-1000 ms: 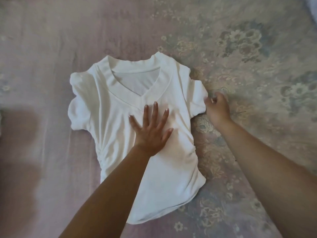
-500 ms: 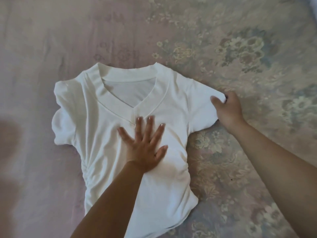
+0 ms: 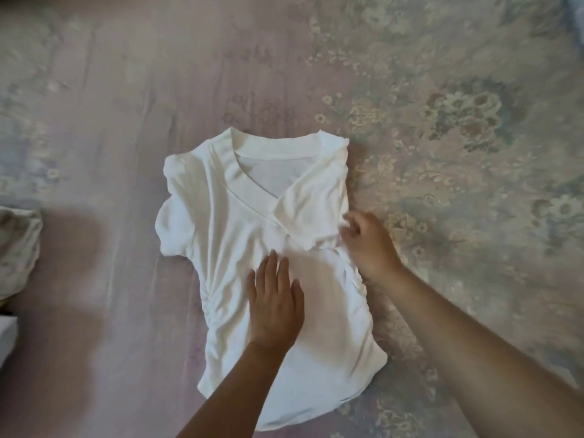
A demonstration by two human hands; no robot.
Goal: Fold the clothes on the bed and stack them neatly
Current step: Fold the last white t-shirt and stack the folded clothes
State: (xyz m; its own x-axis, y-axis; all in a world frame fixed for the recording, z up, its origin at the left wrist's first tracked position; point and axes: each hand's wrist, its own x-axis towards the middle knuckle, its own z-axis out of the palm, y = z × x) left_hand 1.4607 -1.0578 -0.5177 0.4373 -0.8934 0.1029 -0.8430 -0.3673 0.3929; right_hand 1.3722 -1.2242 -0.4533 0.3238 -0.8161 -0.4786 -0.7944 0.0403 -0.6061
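While soft, crumpled: white shirt (image 3: 227, 235)

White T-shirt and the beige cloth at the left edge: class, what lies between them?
Head view: only bare pink bedsheet separates the white T-shirt from the beige cloth.

A single wide-angle camera on the person's head looks steeply down and forward at the bed (image 3: 442, 90), close enough that both forearms enter from the bottom edge and the white shirt (image 3: 221, 235) fills the middle, with no second view to overlap.
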